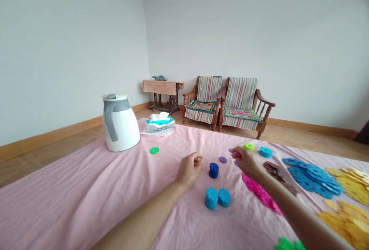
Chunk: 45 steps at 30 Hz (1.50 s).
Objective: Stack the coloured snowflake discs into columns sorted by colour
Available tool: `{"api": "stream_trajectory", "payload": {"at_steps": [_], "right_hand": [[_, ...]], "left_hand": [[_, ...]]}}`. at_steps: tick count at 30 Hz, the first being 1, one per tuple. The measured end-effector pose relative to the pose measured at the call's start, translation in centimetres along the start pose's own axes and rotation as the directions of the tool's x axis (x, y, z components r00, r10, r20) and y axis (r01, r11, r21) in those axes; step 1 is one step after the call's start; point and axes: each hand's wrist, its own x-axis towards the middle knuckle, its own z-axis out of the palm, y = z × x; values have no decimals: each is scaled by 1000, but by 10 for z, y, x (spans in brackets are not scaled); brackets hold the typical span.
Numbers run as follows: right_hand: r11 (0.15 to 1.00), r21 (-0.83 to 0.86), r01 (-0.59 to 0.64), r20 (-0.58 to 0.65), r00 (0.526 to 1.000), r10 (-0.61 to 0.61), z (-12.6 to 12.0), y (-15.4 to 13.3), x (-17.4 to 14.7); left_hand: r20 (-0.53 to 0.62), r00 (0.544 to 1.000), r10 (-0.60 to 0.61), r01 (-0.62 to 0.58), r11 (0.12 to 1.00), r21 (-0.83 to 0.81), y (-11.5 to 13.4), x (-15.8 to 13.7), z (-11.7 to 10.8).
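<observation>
My left hand [189,169] hovers over or rests on the pink cloth with its fingers curled closed; nothing shows in them. To its right stands a dark blue stack [213,170] of notched plastic snowflake discs. My right hand [246,161] is closed in a pinch, with a purple snowflake disc [230,150] at its fingertips. More purple pieces are partly hidden under that hand, and a loose purple disc [223,159] lies just left of it. Two light blue stacks, one upright [211,199] and one tilted [224,197], stand nearer me. Beyond the right hand are a lime stack [248,147] and a turquoise stack [265,152].
Loose piles of pink [259,192], brown [279,177], blue [314,177] and yellow discs [351,184] spread to the right. A green disc [154,150], a white jug [121,127] and a tissue box [160,123] sit at the left. Two wooden chairs [242,104] stand beyond the pink-covered surface.
</observation>
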Motion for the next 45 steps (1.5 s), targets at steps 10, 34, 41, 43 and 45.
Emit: {"api": "stream_trajectory", "payload": {"at_steps": [10, 34, 41, 43, 45], "right_hand": [[945, -326, 1, 178, 982, 61, -14, 4, -7], [980, -116, -160, 123, 977, 174, 9, -12, 15], [975, -59, -214, 231, 947, 222, 21, -15, 20], [969, -80, -236, 237, 939, 248, 21, -15, 19], [962, -101, -252, 233, 935, 269, 21, -16, 19]], "left_hand": [[-1, 1000, -8, 8, 1000, 13, 0, 0, 0], [-12, 1000, 4, -4, 1000, 9, 2, -1, 0], [-11, 1000, 8, -8, 1000, -2, 2, -1, -1], [-10, 1000, 5, -5, 1000, 2, 2, -1, -1], [-8, 1000, 3, -3, 1000, 6, 3, -1, -1]]}}
